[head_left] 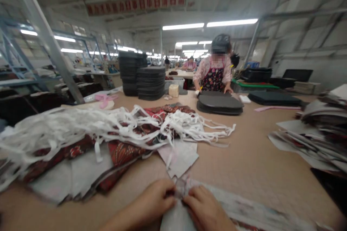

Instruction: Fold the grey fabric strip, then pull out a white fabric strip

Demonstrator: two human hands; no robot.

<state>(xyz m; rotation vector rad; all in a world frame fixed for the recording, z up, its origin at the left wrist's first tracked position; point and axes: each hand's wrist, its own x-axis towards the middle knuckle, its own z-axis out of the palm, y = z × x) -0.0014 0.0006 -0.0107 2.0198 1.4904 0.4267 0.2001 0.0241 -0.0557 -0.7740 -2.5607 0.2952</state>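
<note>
Two hands pinching one pale fabric piece (179,220) at the near table (252,158) edge.
Left of it, white straps (108,124) heaped on red cloth; left hand (155,200) and right hand (202,207) both closed on its top edge, probably mid-fold; next, a steady grip.

Both hands, left hand (155,198), right hand (202,205), pinching a grey fabric piece (180,187), white straps (114,124) heaped beyond
</note>
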